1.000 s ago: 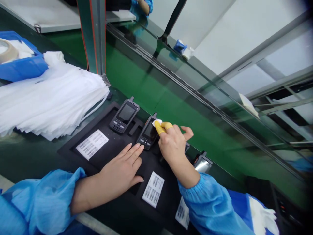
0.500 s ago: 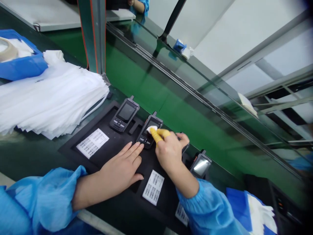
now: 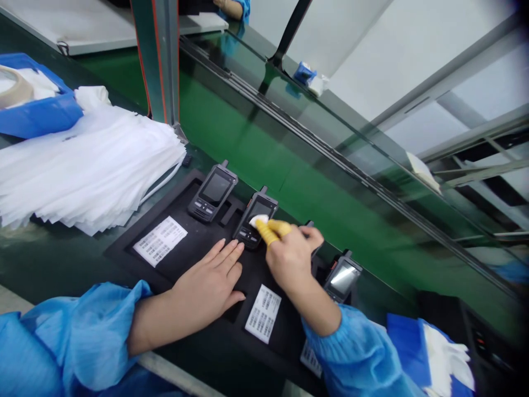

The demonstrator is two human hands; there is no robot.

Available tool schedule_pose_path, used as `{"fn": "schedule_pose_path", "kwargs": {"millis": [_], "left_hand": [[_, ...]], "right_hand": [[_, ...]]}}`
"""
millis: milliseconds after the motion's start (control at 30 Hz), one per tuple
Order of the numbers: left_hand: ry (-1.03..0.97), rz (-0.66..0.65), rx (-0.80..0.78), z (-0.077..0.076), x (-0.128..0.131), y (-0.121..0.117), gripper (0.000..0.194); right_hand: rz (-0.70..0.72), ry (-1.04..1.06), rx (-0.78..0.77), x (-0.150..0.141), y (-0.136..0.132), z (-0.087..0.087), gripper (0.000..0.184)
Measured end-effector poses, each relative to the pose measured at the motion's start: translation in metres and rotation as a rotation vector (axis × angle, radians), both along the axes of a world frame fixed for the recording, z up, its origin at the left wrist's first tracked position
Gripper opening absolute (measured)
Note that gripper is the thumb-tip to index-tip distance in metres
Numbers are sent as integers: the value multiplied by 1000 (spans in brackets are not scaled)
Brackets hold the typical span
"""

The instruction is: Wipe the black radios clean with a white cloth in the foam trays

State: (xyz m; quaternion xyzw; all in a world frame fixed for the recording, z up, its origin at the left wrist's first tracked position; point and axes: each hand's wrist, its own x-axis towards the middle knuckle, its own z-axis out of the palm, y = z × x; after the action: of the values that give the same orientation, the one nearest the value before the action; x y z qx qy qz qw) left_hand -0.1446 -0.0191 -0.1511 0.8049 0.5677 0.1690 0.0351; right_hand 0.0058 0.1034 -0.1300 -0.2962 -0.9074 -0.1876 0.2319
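Note:
Several handheld radios with screens rest in a black foam tray (image 3: 198, 242). My right hand (image 3: 289, 251), with yellow finger cots on some fingers, pinches a white wiping cloth (image 3: 259, 220) against the screen of the second radio (image 3: 250, 234). Flat on the foam, fingers stretched, my left hand (image 3: 210, 281) has its fingertips at that radio's lower end. To the left lies another radio (image 3: 212, 192). A third is mostly hidden behind my right hand, and a further radio (image 3: 343, 277) with a glare on its screen sits to the right. White barcode label sheets (image 3: 161, 241) lie in the tray.
A pile of white sheets or bags (image 3: 86, 160) lies at the left beside a blue bin (image 3: 45, 116) holding a tape roll (image 3: 16, 91). A green conveyor (image 3: 264, 149) runs behind the tray. Gloves (image 3: 446, 358) lie at lower right. Another person's arm (image 3: 232, 9) shows far back.
The cloth has moved slightly down the second radio's screen with my right hand. My left hand stays flat in place. The whole view has shifted a little.

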Motion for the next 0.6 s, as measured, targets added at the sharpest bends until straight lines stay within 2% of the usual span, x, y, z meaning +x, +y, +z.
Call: {"fn": "schedule_pose_path", "kwargs": {"millis": [67, 133, 200, 333, 433, 600], "left_hand": [[5, -7, -5, 1, 0, 0, 40], [8, -10, -8, 2, -1, 0, 40], [8, -9, -10, 3, -1, 0, 40], [14, -15, -16, 0, 0, 2, 46], [1, -4, 2, -1, 0, -1, 45], [10, 41, 54, 10, -23, -13, 41]], "right_hand": [[-78, 33, 48, 1, 16, 2, 29], [-91, 29, 53, 2, 20, -1, 28], [-56, 6, 25, 3, 8, -8, 27], [47, -38, -75, 7, -34, -16, 27], [78, -17, -107, 5, -45, -6, 26], [-22, 12, -33, -25, -17, 23, 29]]}}
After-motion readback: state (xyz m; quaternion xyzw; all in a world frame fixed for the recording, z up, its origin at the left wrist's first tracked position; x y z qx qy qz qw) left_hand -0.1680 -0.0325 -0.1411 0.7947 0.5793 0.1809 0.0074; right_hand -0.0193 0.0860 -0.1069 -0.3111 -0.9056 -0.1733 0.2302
